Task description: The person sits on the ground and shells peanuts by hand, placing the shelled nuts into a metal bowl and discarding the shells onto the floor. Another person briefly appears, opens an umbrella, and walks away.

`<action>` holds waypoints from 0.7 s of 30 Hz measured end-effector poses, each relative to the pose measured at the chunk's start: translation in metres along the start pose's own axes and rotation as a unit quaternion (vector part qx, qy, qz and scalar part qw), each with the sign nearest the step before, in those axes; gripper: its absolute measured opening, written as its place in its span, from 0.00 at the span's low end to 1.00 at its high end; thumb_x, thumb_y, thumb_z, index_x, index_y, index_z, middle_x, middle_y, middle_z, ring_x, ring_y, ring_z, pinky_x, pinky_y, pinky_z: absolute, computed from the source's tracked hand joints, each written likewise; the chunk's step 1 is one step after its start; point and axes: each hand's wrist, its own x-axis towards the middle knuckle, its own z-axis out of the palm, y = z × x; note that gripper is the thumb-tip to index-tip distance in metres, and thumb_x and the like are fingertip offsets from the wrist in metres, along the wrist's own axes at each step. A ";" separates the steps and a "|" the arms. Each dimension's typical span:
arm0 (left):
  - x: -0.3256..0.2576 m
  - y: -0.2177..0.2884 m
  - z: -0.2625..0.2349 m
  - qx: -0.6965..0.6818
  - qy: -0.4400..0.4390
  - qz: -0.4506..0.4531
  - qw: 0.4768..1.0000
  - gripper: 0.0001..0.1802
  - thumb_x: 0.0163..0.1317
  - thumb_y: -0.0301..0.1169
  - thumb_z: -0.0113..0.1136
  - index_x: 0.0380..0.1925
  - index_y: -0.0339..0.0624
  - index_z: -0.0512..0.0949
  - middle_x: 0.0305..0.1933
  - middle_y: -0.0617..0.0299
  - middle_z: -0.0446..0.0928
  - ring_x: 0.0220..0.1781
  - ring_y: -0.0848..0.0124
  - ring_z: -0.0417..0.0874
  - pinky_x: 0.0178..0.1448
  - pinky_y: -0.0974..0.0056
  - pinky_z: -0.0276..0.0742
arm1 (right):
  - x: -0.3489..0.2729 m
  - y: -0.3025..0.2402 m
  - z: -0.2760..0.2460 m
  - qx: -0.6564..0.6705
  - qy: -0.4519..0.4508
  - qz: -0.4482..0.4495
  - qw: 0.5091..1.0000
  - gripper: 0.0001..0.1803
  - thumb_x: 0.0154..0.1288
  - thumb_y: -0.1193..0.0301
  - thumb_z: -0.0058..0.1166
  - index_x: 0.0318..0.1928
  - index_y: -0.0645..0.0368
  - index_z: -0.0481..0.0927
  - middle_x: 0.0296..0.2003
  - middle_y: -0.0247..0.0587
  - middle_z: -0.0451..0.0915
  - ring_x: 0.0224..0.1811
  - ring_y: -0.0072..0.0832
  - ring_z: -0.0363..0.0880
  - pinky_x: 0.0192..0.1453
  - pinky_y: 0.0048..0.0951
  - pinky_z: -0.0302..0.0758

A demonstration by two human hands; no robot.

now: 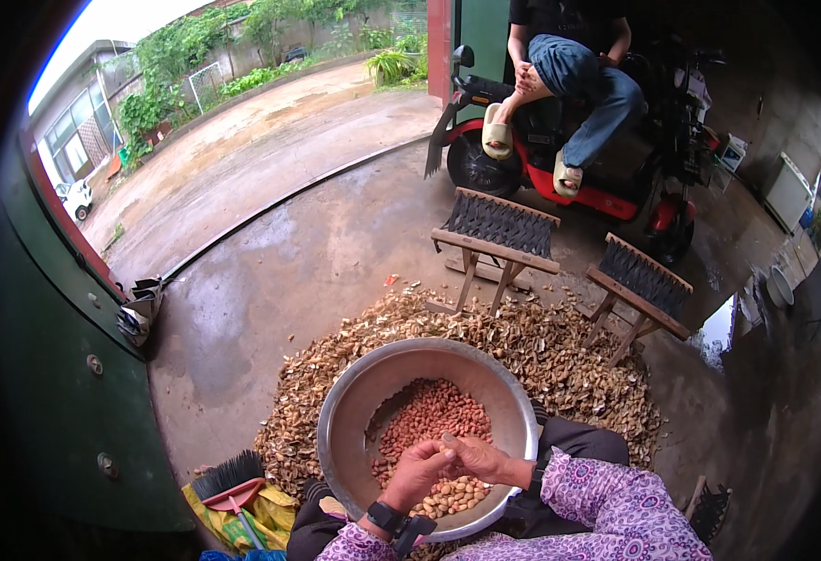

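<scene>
A wide metal basin (pixel 334 425) sits between my knees. Inside it, red shelled peanut kernels (pixel 435 411) cover the middle and far part, and unshelled peanuts (pixel 457 496) lie at the near side. Over the basin, my left hand (pixel 416 473) and my right hand (pixel 481 459) meet with their fingertips pinched together. A small pale bit shows between the fingertips, seemingly a peanut, mostly hidden by the fingers. Both hands are closed, and dark bands circle both wrists.
Peanut shells (pixel 560 374) are heaped around the basin's far side. Two folding stools (pixel 499 234) with black woven seats stand beyond. A person (pixel 578 75) sits on a red scooter (pixel 606 201). A broom (pixel 233 486) lies on a yellow sack (pixel 275 519) at left, near a green door (pixel 64 374).
</scene>
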 end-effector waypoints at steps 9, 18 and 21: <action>0.000 0.001 0.003 -0.017 0.005 -0.022 1.000 0.05 0.57 0.27 0.50 0.31 0.37 0.72 0.31 0.61 0.74 0.30 0.74 0.75 0.34 0.72 0.72 | -0.002 -0.007 0.001 -0.017 -0.012 0.000 1.000 0.30 0.55 0.42 0.36 0.34 0.58 0.70 0.23 0.29 0.67 0.25 0.18 0.66 0.31 0.17 0.66; -0.005 0.005 0.010 -0.019 -0.001 0.000 1.000 0.10 0.59 0.31 0.47 0.37 0.37 0.71 0.33 0.61 0.73 0.29 0.73 0.75 0.34 0.72 0.72 | -0.001 -0.016 0.007 0.001 -0.026 -0.028 0.999 0.31 0.54 0.40 0.36 0.31 0.58 0.71 0.22 0.29 0.69 0.21 0.15 0.66 0.25 0.15 0.66; -0.006 0.009 0.019 -0.014 0.006 0.005 1.000 0.10 0.59 0.31 0.47 0.37 0.37 0.70 0.34 0.61 0.73 0.29 0.73 0.75 0.33 0.72 0.72 | 0.002 -0.016 0.002 -0.010 -0.040 -0.061 0.997 0.31 0.55 0.40 0.35 0.31 0.58 0.71 0.23 0.30 0.69 0.23 0.16 0.67 0.26 0.15 0.65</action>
